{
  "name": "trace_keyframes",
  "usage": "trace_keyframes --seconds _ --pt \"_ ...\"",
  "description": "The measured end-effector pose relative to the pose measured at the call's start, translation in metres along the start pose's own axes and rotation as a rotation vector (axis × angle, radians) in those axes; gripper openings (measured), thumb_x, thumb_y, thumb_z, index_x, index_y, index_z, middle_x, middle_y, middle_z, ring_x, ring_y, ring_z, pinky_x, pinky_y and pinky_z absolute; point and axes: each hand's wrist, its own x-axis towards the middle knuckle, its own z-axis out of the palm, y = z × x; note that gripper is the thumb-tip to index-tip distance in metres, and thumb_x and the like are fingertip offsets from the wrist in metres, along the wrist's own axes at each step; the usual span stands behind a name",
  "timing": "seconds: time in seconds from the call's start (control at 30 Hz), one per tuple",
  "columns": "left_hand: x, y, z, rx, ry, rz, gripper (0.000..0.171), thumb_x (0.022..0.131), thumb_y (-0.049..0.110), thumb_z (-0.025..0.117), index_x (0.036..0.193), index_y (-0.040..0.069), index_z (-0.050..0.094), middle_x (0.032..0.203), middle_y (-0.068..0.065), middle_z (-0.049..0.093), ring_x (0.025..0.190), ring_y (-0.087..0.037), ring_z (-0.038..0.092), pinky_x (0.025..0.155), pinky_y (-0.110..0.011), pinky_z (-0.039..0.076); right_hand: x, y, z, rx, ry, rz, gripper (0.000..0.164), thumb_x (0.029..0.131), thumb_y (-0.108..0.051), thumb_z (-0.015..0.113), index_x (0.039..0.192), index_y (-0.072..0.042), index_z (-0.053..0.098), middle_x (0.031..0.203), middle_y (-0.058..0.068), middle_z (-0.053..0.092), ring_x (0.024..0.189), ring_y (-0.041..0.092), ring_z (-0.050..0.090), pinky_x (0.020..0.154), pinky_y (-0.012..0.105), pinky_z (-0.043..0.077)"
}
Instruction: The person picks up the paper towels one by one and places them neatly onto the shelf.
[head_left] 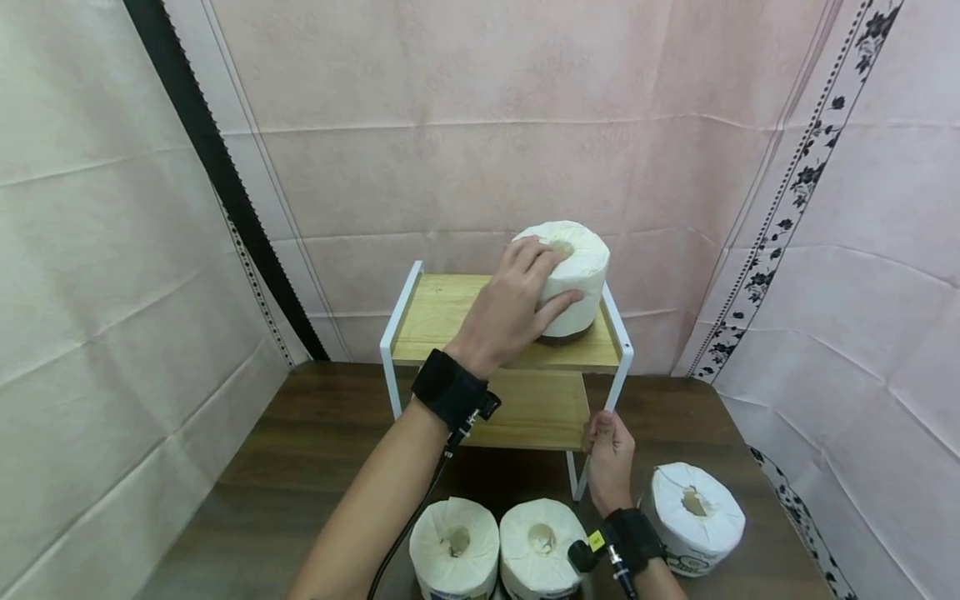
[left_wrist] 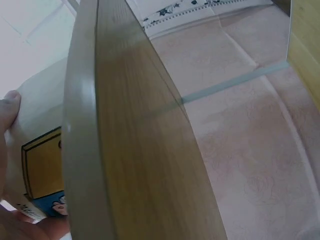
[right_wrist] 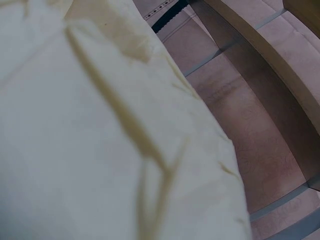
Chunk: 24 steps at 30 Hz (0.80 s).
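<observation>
Nearest the camera, three wrapped toilet rolls stood on the desk [head_left: 300,433]: one [head_left: 454,546] at six o'clock, a second [head_left: 542,546] touching it, a third [head_left: 693,515] at four o'clock. Just beyond, the right hand [head_left: 611,454] was curled round the white front leg [head_left: 579,473] of the two-tier wooden shelf rack [head_left: 442,312], apparently steadying it. Farther off, toward twelve o'clock, the left hand [head_left: 517,304] gripped a fourth roll [head_left: 573,271], fingers wrapped over its top and side, on the upper shelf's right end. Placing seemed under way; letting go cleanly without tipping it would come next.
</observation>
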Motion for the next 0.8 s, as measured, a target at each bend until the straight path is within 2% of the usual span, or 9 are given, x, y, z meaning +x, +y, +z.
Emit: trace_keyframes --seconds 0.2,0.5,0.67,0.8 --pt "0.0056 -0.0018 -0.0050 0.008 -0.046 -0.049 0.052 0.096 0.048 0.054 0.133 0.011 0.055 0.125 -0.003 0.052 0.128 -0.020 0.038 0.095 -0.027 0.040 0.0008 -0.0029 0.0042 -0.020 -0.016 -0.004 0.036 0.106 -0.020 0.034 0.084 0.006 0.045 0.066 0.008 0.036 0.055 0.025 0.034 0.050 0.028 0.030" --pt "0.0028 0.0033 -0.0035 0.039 -0.138 -0.093 0.053 0.096 0.050 0.052 0.135 0.014 0.053 0.128 -0.004 0.050 0.130 -0.019 0.037 0.087 -0.025 0.045 -0.0078 -0.0006 -0.0010 -0.084 -0.013 0.025 0.037 0.106 -0.025 0.033 0.084 0.002 0.045 0.066 0.010 0.035 0.058 0.035 0.032 0.049 0.029 0.031" --pt "0.0047 0.0055 -0.0063 0.111 -0.157 -0.089 0.054 0.097 0.053 0.050 0.135 0.015 0.054 0.129 -0.002 0.052 0.128 -0.018 0.039 0.088 -0.026 0.047 -0.0080 0.0004 -0.0032 -0.076 -0.029 0.025 0.036 0.106 -0.025 0.032 0.083 0.001 0.044 0.065 0.007 0.035 0.056 0.030 0.032 0.048 0.029 0.030" --pt "0.0085 0.0080 -0.0104 0.178 -0.161 -0.074 0.055 0.097 0.054 0.049 0.135 0.015 0.055 0.129 -0.002 0.054 0.128 -0.018 0.043 0.095 -0.029 0.045 -0.0048 0.0002 -0.0050 -0.054 -0.041 0.017 0.036 0.106 -0.023 0.032 0.083 0.001 0.044 0.065 0.007 0.035 0.054 0.023 0.033 0.048 0.029 0.030"
